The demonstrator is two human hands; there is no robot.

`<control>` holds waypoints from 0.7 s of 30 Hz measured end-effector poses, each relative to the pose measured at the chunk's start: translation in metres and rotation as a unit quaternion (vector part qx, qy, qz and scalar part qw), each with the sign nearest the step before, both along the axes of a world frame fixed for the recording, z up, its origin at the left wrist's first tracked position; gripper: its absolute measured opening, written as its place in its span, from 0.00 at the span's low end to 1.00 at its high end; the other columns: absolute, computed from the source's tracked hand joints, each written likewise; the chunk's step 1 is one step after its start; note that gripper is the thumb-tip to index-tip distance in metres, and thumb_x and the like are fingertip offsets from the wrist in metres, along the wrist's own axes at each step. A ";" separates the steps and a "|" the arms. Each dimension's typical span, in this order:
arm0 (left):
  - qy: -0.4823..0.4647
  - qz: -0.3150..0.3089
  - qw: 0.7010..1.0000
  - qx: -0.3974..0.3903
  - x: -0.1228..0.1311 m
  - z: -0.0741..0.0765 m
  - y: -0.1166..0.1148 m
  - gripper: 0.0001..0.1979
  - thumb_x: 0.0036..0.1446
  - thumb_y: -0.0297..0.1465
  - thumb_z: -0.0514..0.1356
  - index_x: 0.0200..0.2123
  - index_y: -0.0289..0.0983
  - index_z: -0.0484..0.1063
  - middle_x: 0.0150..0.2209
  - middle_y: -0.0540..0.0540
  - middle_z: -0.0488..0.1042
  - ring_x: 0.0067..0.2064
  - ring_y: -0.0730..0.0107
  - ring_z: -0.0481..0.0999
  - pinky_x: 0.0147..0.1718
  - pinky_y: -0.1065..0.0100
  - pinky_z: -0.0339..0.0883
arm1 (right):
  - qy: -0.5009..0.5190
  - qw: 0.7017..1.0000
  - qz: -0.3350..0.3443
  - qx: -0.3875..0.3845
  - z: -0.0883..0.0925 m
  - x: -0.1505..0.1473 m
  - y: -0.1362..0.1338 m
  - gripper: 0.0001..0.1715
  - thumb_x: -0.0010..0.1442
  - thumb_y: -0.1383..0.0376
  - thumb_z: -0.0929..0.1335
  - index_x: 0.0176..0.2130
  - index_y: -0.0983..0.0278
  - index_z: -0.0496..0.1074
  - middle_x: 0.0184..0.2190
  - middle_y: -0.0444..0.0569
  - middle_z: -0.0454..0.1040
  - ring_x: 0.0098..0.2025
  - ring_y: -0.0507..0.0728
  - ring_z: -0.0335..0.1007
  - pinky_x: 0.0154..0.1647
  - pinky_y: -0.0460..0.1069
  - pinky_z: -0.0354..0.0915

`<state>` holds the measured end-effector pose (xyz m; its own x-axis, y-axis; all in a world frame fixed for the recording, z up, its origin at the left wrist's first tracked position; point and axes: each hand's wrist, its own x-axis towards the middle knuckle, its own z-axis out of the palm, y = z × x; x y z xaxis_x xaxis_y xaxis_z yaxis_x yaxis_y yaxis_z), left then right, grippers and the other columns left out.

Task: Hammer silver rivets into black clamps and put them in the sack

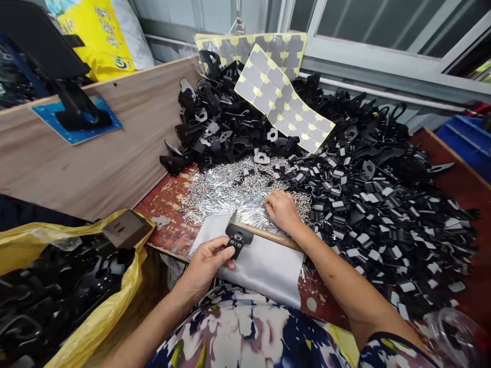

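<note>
My left hand (211,260) pinches a small black plastic clip part (238,239) between thumb and fingers, above a grey sheet (268,271) at the table's front edge. With fingers curled together, my right hand (283,209) touches the near side of a heap of shiny metal pins (230,191); whatever its fingertips hold is hidden. A slim tool with a wooden handle (268,235), perhaps a hammer, lies across the grey sheet, partly behind the clip part and under my right wrist.
Small black clips (356,204) are heaped on the right, larger black parts (230,122) at the back. Sticker sheets (284,97) rest on that pile. A wooden board (95,174) walls the left side. Below it stands a yellow sack (130,301) of black parts.
</note>
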<state>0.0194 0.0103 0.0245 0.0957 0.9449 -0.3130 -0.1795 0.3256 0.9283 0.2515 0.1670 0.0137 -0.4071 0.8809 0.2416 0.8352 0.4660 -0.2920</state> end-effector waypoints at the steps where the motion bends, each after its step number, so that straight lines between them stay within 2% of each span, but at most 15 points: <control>1: 0.004 -0.004 1.000 -0.001 -0.001 0.001 0.000 0.15 0.51 0.42 0.71 0.32 0.36 0.81 0.29 0.51 0.73 0.25 0.73 0.71 0.32 0.70 0.61 | 0.007 1.000 0.007 -0.001 0.000 0.004 -0.003 0.07 0.63 0.72 0.66 0.34 0.64 0.74 0.35 0.52 0.76 0.41 0.59 0.69 0.45 0.52 0.61; 4: 0.011 -0.019 1.000 -0.005 -0.001 0.004 0.002 0.16 0.52 0.43 0.70 0.33 0.36 0.81 0.29 0.50 0.73 0.26 0.72 0.72 0.31 0.70 0.62 | 0.032 0.999 0.025 -0.010 0.008 0.014 -0.014 0.06 0.64 0.72 0.67 0.36 0.63 0.73 0.32 0.47 0.76 0.35 0.55 0.70 0.39 0.49 0.64; 6: 0.017 -0.029 0.999 0.002 0.003 0.006 0.006 0.16 0.52 0.44 0.70 0.32 0.36 0.80 0.29 0.50 0.71 0.27 0.71 0.72 0.29 0.71 0.64 | 0.052 0.997 0.056 0.003 0.016 0.016 -0.027 0.05 0.66 0.70 0.67 0.41 0.62 0.74 0.35 0.47 0.78 0.36 0.55 0.73 0.40 0.49 0.67; 10: 0.060 -0.028 0.996 0.051 0.015 0.007 0.013 0.16 0.49 0.44 0.71 0.25 0.37 0.78 0.29 0.49 0.69 0.29 0.68 0.68 0.23 0.71 0.65 | 0.054 0.977 0.198 0.055 0.037 0.001 -0.073 0.16 0.69 0.71 0.64 0.53 0.60 0.74 0.38 0.48 0.79 0.39 0.57 0.75 0.42 0.53 0.72; 13: 0.093 -0.031 0.991 0.093 0.021 0.003 0.016 0.17 0.52 0.43 0.69 0.21 0.37 0.75 0.26 0.48 0.68 0.31 0.66 0.67 0.24 0.71 0.63 | 0.041 0.962 0.270 0.028 0.048 -0.013 -0.108 0.23 0.70 0.73 0.62 0.61 0.61 0.71 0.39 0.50 0.80 0.41 0.58 0.76 0.44 0.54 0.75; 15: 0.104 -0.030 0.988 0.108 0.023 0.001 0.016 0.18 0.53 0.41 0.68 0.19 0.37 0.73 0.24 0.49 0.67 0.31 0.66 0.67 0.27 0.70 0.63 | 0.072 0.961 0.268 0.001 0.050 -0.016 -0.122 0.28 0.69 0.73 0.62 0.66 0.62 0.66 0.42 0.52 0.81 0.42 0.58 0.77 0.45 0.54 0.76; 17: 0.118 -0.011 0.986 0.122 0.023 -0.001 0.014 0.18 0.52 0.39 0.69 0.17 0.38 0.70 0.23 0.50 0.66 0.30 0.67 0.65 0.30 0.69 0.62 | 0.119 0.961 0.247 -0.039 0.047 -0.013 -0.124 0.30 0.70 0.71 0.64 0.68 0.61 0.64 0.44 0.51 0.81 0.41 0.58 0.78 0.43 0.54 0.77; 19: 0.133 0.013 0.983 0.129 0.022 0.000 0.013 0.18 0.49 0.36 0.70 0.17 0.38 0.67 0.23 0.51 0.64 0.30 0.67 0.64 0.32 0.69 0.60 | 0.149 0.963 0.212 -0.079 0.041 -0.006 -0.109 0.25 0.70 0.69 0.65 0.64 0.59 0.68 0.42 0.47 0.82 0.38 0.55 0.78 0.39 0.51 0.76; 21: 0.134 0.027 0.984 0.115 0.020 0.001 0.012 0.18 0.49 0.36 0.70 0.17 0.38 0.67 0.24 0.51 0.63 0.31 0.68 0.64 0.31 0.70 0.59 | 0.120 0.978 0.156 -0.072 0.034 0.002 -0.081 0.18 0.70 0.71 0.65 0.54 0.60 0.76 0.38 0.46 0.82 0.35 0.54 0.75 0.37 0.50 0.73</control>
